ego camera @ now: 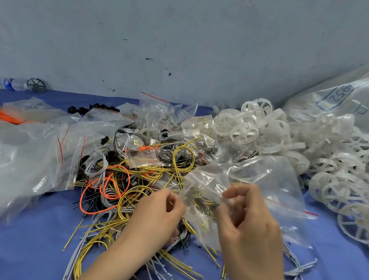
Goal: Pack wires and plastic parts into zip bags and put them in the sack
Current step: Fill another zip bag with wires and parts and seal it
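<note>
Pinching a crinkly clear zip bag (254, 188) — left hand (158, 213), right hand (245, 221).

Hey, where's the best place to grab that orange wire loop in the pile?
Probably pinch the orange wire loop at its lower-left arc, coming from the near left: that stretch bows out on its own, while its upper part is threaded among yellow wires.

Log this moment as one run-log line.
left hand: pinches zip bag | right hand: pinches zip bag | wires: loose pile | sack: far right
</note>
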